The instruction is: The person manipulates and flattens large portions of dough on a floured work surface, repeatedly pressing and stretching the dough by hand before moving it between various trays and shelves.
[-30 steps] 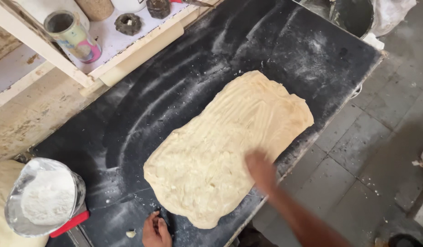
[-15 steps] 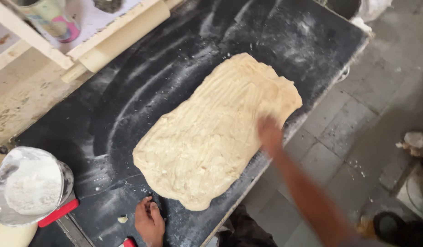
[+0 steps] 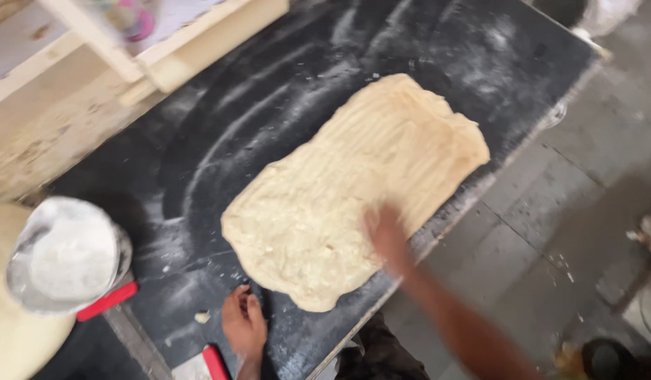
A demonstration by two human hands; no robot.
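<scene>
A: Where's the dough?

B: Flattened dough sheet [image 3: 353,190] lies flat on the black floured worktop [image 3: 220,141], long axis running diagonally from the near edge up toward the far right. Its surface is ridged with shallow grooves. The near-right side sits just beside the worktop's edge, above the grey tiled floor [image 3: 550,211].

A: Your right hand?

B: Your right hand [image 3: 385,236] is on the dough, near its lower right side, forearm coming in from bottom right. It's motion-blurred. It looks flat against the sheet, but I can't tell whether the fingers are spread or curled.

A: Left?

B: Your left hand [image 3: 243,322] rests on the worktop at the near edge, just beside the dough's lower tip, fingertips almost at the dough. The fingers look loosely extended, holding nothing.

A: What's around it?

B: Metal bowl of flour [image 3: 66,257] sits at the left, well apart from the dough. Red-handled scraper [image 3: 106,301] lies partly under that bowl. A second red-edged tool [image 3: 211,362] lies at the bottom edge, near your left hand. Small dough scrap [image 3: 202,317] sits on the worktop just left of that hand. Pale wooden frame [image 3: 128,56] runs along the far left side
</scene>
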